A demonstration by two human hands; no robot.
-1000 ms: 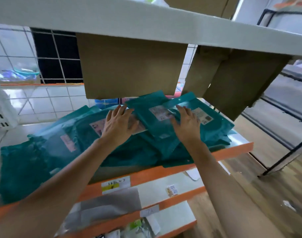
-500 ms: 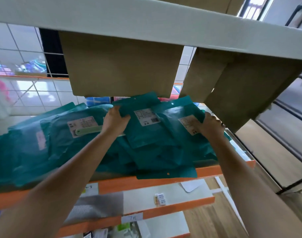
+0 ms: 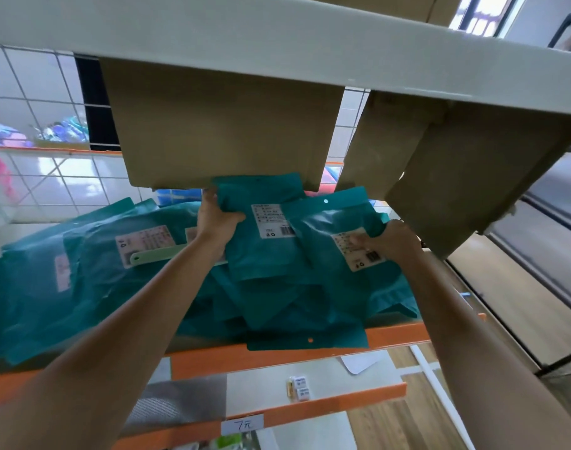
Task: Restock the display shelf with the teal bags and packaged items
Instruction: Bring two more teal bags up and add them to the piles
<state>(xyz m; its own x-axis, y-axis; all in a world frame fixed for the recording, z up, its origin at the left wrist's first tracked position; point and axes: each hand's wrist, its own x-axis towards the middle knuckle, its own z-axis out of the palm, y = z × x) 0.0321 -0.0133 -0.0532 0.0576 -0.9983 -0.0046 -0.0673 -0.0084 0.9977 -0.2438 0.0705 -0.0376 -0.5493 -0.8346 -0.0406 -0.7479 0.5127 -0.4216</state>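
Left hand (image 3: 217, 219) and right hand (image 3: 393, 241) each grip teal bags (image 3: 268, 264) on the orange-edged shelf (image 3: 397, 336) above wood floor (image 3: 407, 427).

Glossy teal bags (image 3: 268, 254) with white labels, overlapping on orange-edged shelf (image 3: 391, 336).

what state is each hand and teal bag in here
left hand: grips middle teal bag's top corner
right hand: grips right teal bag at its label
middle teal bag: held, atop the pile
right teal bag: held, overlapping the middle teal bag
lowest bag: overhangs the shelf edge
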